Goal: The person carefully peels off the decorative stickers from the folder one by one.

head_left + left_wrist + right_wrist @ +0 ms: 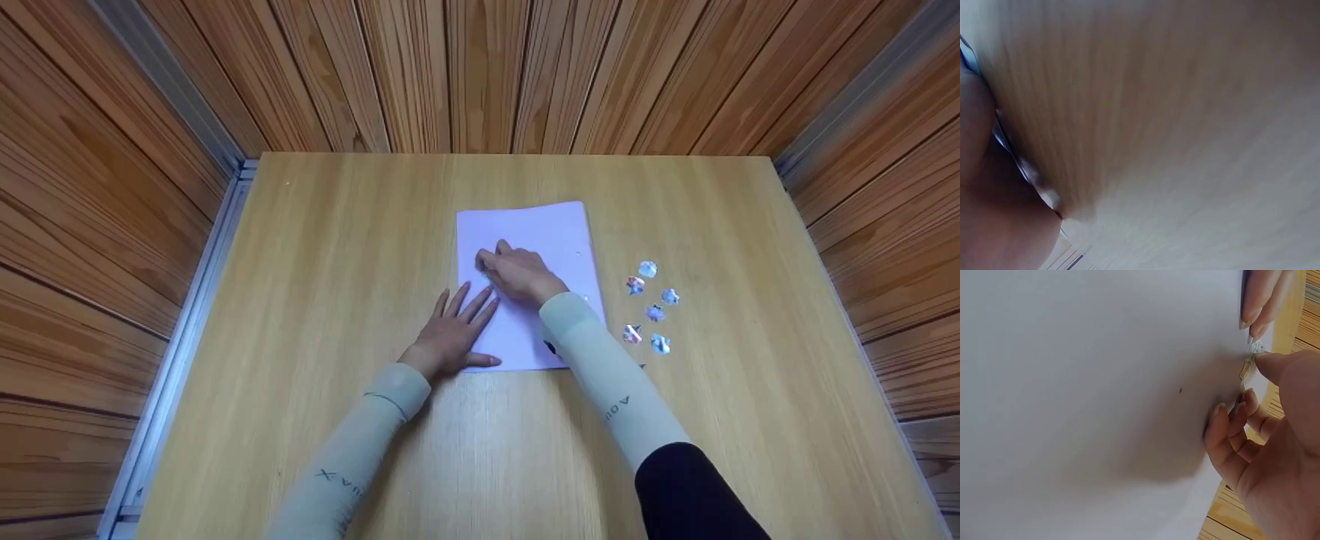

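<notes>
A pale lilac sheet of paper [517,229] lies on the wooden table. My left hand [448,337] rests flat on its lower left part, fingers spread and thumb out along the bottom edge. Over the paper's left middle, my right hand [517,271] has its fingers curled. In the right wrist view, a small shiny sticker [1248,365] sits between the right thumb and curled fingers at the paper's surface, close to the left fingertips [1252,323]. The head view hides this sticker behind the right hand. Only part of the left hand [1005,214] shows in the left wrist view, beside blurred tabletop.
Several shiny star-like and scalloped stickers [655,313] lie scattered on the table [337,225] right of the paper. A small dark mark [550,347] shows on the paper beside the right sleeve. Wood-panelled walls [487,75] enclose the table at the back and sides.
</notes>
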Demonstrator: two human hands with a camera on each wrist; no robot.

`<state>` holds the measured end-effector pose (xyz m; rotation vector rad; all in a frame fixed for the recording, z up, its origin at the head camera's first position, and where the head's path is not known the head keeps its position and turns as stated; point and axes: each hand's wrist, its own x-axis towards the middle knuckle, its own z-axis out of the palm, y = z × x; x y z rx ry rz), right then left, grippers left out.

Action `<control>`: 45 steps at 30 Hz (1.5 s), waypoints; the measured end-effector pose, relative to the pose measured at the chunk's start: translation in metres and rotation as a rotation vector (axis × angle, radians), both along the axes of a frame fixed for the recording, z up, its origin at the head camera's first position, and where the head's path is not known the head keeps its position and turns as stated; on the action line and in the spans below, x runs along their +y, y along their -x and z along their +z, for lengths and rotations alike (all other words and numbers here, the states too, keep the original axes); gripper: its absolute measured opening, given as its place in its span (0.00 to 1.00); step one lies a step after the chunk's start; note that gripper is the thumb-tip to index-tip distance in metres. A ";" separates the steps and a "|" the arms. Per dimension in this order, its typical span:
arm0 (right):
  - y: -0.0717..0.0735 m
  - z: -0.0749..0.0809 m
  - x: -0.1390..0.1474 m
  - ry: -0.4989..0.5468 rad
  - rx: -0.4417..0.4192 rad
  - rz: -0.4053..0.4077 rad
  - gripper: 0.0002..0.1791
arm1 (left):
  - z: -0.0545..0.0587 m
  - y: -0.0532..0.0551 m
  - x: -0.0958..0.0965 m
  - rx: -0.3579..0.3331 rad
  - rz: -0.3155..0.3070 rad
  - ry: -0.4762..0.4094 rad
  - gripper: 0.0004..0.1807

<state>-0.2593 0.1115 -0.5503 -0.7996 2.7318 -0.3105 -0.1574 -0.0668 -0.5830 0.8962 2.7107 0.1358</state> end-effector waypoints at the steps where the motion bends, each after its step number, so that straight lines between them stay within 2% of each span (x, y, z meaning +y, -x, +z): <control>1: 0.000 0.000 0.000 0.000 -0.002 -0.001 0.13 | 0.000 0.000 0.000 -0.006 0.001 -0.004 0.57; 9: 0.000 0.000 0.003 0.004 -0.028 -0.025 0.14 | 0.001 -0.001 0.001 -0.003 0.001 -0.011 0.57; 14: 0.001 0.001 0.004 0.024 -0.073 -0.060 0.14 | 0.004 -0.001 0.001 -0.001 -0.002 -0.006 0.56; 21: 0.001 0.003 0.008 0.074 -0.133 -0.107 0.12 | 0.004 -0.001 0.001 0.003 -0.002 -0.005 0.56; 30: 0.002 -0.001 0.015 0.137 -0.105 -0.085 0.10 | 0.003 -0.002 0.000 0.017 -0.016 -0.001 0.57; 34: 0.002 -0.001 0.019 0.200 -0.134 -0.117 0.10 | 0.003 -0.002 0.000 0.022 -0.016 -0.008 0.57; 39: 0.003 -0.002 0.022 0.292 -0.210 -0.175 0.09 | 0.002 -0.002 0.000 0.017 -0.011 -0.010 0.57; 45: 0.001 -0.001 0.021 0.300 -0.227 -0.202 0.08 | 0.000 -0.001 -0.001 0.004 0.000 -0.014 0.57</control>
